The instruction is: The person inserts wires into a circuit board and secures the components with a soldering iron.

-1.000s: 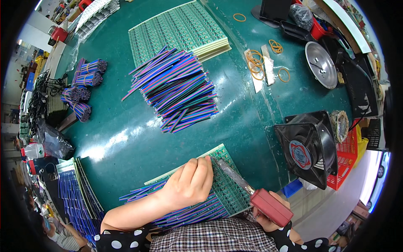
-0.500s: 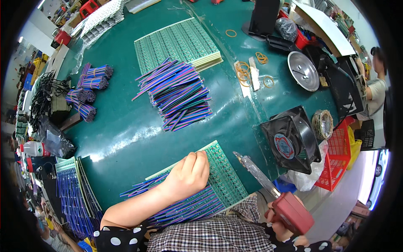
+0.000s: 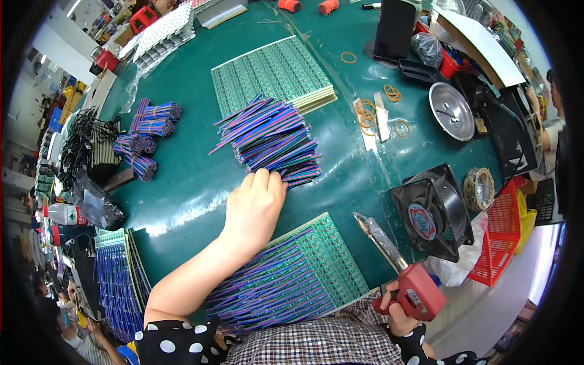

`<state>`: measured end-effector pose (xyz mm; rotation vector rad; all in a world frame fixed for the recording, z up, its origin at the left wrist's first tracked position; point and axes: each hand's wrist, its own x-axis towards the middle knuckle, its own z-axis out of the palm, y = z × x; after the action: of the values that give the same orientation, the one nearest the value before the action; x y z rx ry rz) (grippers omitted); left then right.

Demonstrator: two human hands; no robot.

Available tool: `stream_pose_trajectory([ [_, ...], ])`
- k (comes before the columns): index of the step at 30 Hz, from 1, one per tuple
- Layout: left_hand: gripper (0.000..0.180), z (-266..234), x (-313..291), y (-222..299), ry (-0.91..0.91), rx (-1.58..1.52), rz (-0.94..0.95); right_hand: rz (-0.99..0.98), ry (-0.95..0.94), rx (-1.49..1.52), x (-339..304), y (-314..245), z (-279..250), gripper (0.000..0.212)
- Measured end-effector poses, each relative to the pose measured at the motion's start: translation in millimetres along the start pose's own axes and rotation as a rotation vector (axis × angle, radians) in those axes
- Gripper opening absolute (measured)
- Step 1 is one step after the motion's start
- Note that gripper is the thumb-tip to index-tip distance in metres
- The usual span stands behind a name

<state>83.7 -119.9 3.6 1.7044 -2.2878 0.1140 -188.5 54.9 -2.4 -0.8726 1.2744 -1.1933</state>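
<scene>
Currently our left hand (image 3: 255, 204) curls at the wire pile (image 3: 274, 137); we cannot tell if its fingers hold any. Our right hand (image 3: 399, 319) grips the red soldering gun (image 3: 420, 293) beside the circuit board (image 3: 334, 261).

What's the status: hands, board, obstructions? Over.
Left hand at near edge of wire pile, grip hidden. Right hand holding soldering gun. Board: wires across all but right end. Fan not blocking left hand.
</scene>
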Motion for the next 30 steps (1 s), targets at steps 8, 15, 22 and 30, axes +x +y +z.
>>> stream_pose_trajectory([
  [8, 0.008, -16.6, -10.2, -2.5, -0.048, -0.009, -0.032, 0.049, 0.014, 0.014, 1.2, -1.0, -0.9, 0.054],
  [15, 0.028, -43.0, -18.7, -12.4, -0.421, -0.463, -0.191, 0.089, 0.006, 0.006, 0.4, 0.8, -3.9, 0.057],
  [22, 0.037, -33.9, -10.8, -9.8, -0.505, -0.68, -0.258, 0.073, 0.034, 0.043, -2.3, 0.3, -3.0, 0.057],
  [30, 0.02, -38.3, -21.6, -21.7, -0.619, -0.89, -0.475, 0.098, 0.0, 0.011, -1.4, 0.9, -6.0, 0.052],
])
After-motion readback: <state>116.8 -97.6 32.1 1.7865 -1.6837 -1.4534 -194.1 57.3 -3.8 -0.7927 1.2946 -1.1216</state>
